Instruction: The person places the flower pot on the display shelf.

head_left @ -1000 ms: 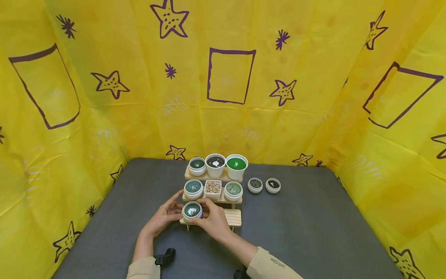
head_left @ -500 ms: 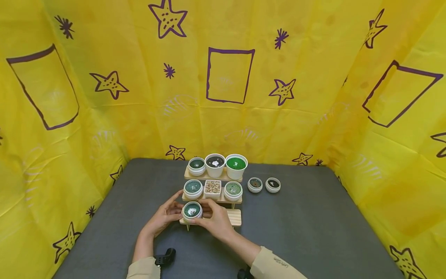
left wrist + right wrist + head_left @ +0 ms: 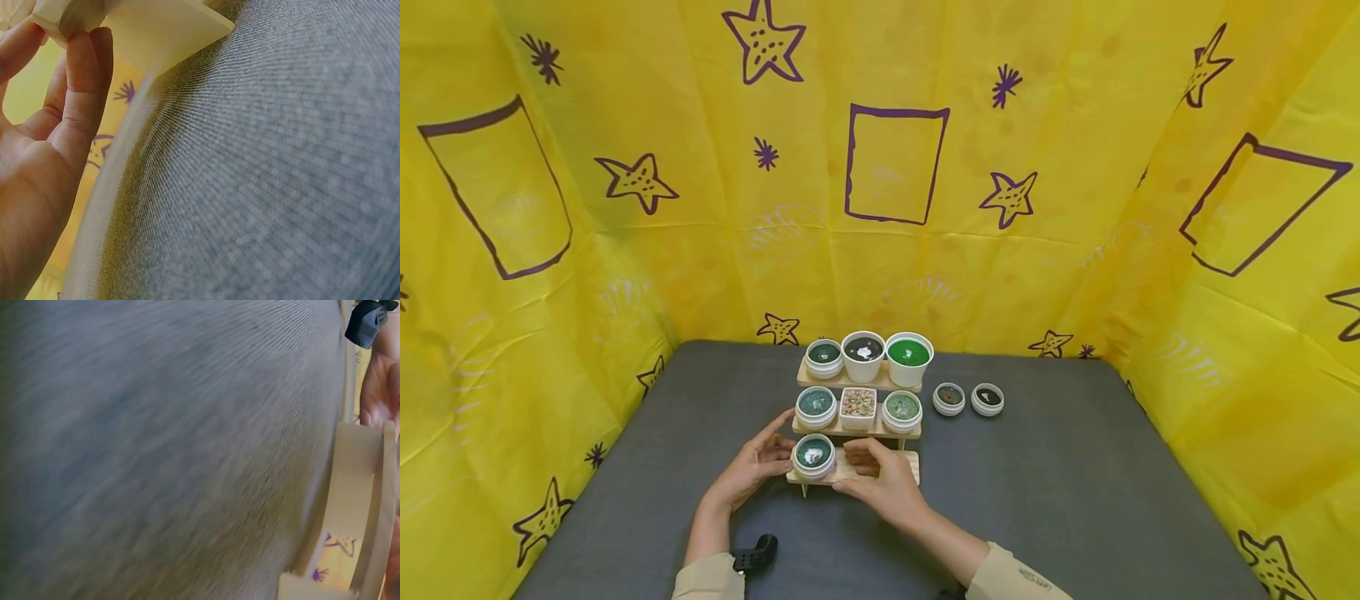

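A small round white pot (image 3: 813, 456) with dark green contents and a pale patch stands on the left end of the bottom shelf (image 3: 913, 467) of a stepped wooden stand. My left hand (image 3: 756, 468) holds the pot's left side between thumb and fingers, its index finger reaching up by the middle shelf. In the left wrist view, fingertips of the left hand (image 3: 44, 162) meet a pale object at the top edge. To the pot's right, my right hand (image 3: 886, 487) hovers apart from it over the shelf, fingers loosely bent and holding nothing. The right wrist view mostly shows grey cloth.
On the middle shelf (image 3: 880, 431) are two green-filled pots and a square dish (image 3: 858, 405) of chips. Behind, the top shelf bears a small pot (image 3: 824, 357) and two taller cups. Two small pots (image 3: 949, 398) sit on the dark tabletop (image 3: 1060, 483), right of the stand.
My right hand has let go of the pot and drawn away to the right. The left hand and the pot have stayed where they were.
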Available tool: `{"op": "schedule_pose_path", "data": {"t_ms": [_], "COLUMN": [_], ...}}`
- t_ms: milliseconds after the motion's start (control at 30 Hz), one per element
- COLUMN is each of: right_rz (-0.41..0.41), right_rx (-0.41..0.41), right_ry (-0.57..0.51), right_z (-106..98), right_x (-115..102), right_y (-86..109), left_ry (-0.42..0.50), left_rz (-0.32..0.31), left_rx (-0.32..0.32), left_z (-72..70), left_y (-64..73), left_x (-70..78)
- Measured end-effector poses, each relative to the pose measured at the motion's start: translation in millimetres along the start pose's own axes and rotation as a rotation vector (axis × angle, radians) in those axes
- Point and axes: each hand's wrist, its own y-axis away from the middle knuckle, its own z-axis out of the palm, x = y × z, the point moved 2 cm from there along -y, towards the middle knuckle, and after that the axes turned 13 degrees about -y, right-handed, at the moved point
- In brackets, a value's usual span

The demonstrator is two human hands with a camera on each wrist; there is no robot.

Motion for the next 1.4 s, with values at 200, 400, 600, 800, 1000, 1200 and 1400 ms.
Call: {"op": "schedule_pose_path", "data": {"t_ms": [200,400,600,800,1000,1200,1400], "right_rz": [0.007,0.009,-0.051,-0.064,-0.029,0.023,0.046], "right_rx": [-0.008,0.011,0.046,0.097,0.134,0.22,0.319], "right_ry": [0.002,0.022,0.111,0.157,0.152,0.194,0.233], "right_z": [-14,-31,-52,-72,-86,-104,-132], "right_x": [2,5,5,5,9,13,26], "right_y": [9.5,18.5,26.4,30.6,31.4,29.5,25.9], "left_ry": [0.005,0.012,0.015,0.014,0.02,0.015,0.001], "left_rz": [-0.012,-0.006,0.005,0.0,0.002,0.008,-0.004], "left_rx": [0.002,-0.001,-0.001,-0.002,-0.004,-0.002,0.003], "left_z": [0.0,0.7,0.6,0.4,0.1,-0.3,0.0], "left_y": [0.6,-0.4,-0.5,-0.7,-0.5,-0.3,0.0], "left_x": [1.1,1.6,1.9,1.6,1.4,-0.4,-2.4]}}
